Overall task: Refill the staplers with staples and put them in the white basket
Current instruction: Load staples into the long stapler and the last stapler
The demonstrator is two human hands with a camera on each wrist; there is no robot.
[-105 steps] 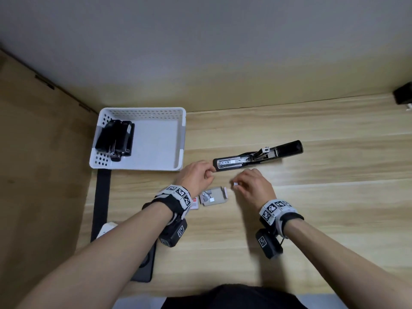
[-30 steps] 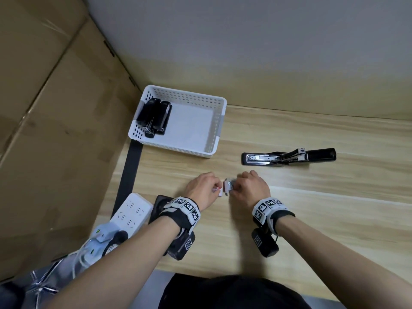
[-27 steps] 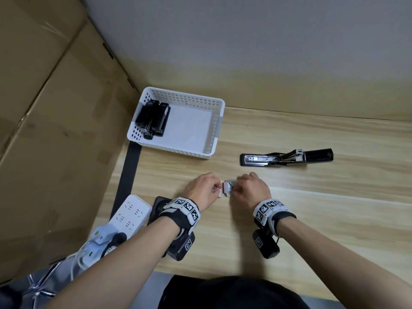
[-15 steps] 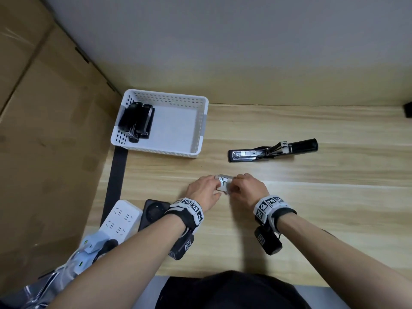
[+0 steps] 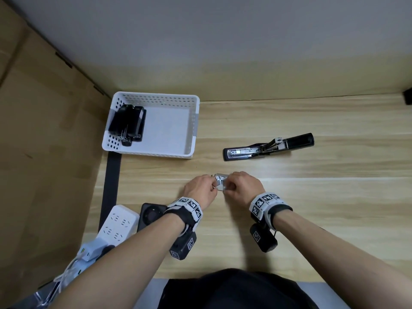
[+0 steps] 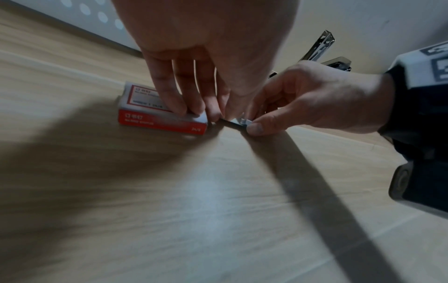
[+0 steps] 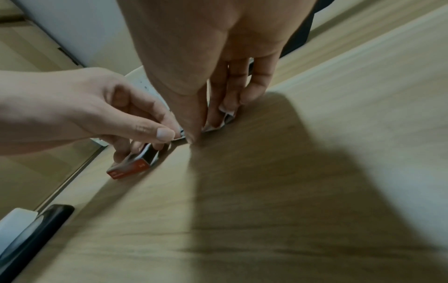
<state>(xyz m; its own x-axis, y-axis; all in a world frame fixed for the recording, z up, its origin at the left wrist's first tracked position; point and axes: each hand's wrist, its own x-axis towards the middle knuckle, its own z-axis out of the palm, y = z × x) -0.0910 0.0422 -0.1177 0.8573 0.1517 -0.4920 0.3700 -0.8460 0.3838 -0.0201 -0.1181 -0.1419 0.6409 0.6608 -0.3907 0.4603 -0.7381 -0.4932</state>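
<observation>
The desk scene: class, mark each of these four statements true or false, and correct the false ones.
1. The open stapler lies on the desk, outside the white basket. True.
2. The basket is empty. False: black staplers lie at its left end.
3. The left hand rests its fingers on a red and white staple box. True.
4. The right hand is holding the open stapler. False: it pinches a small silvery piece beside the box.

Black stapler (image 5: 268, 147) open flat on table – two more in white basket (image 5: 193, 121).
</observation>
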